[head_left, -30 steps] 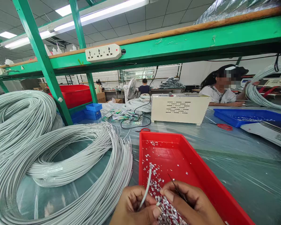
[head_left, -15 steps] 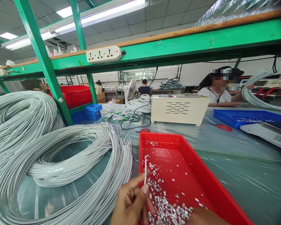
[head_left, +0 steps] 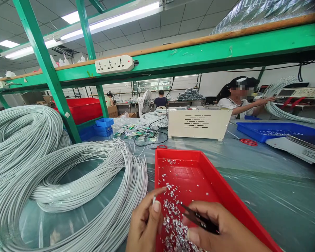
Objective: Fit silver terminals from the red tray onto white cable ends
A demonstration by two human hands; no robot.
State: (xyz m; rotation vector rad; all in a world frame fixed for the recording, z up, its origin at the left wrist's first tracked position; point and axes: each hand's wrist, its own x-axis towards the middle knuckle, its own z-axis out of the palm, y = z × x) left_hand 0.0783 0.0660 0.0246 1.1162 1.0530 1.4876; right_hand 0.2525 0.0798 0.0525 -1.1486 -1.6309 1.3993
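While the left hand (head_left: 144, 224) pinches a short white wire end (head_left: 154, 199) between thumb and forefinger, only its tip showing above the fingers, the right hand (head_left: 220, 231) is closed around small dark tweezers (head_left: 196, 218) whose points aim at the wire. Both hover over the near end of the red tray (head_left: 225, 196), above a scatter of tiny silver terminals (head_left: 173, 227). The wire looks light and bendy, best gripped close to its tip so it stays steady; the terminals seem small and slippery, suited to tweezers. Left of the tray, large grey cable coils (head_left: 68, 182) cover the table (head_left: 265, 182). Half a second ago the wire stood taller out of the left hand and the right hand was barely in view, without visible tweezers.
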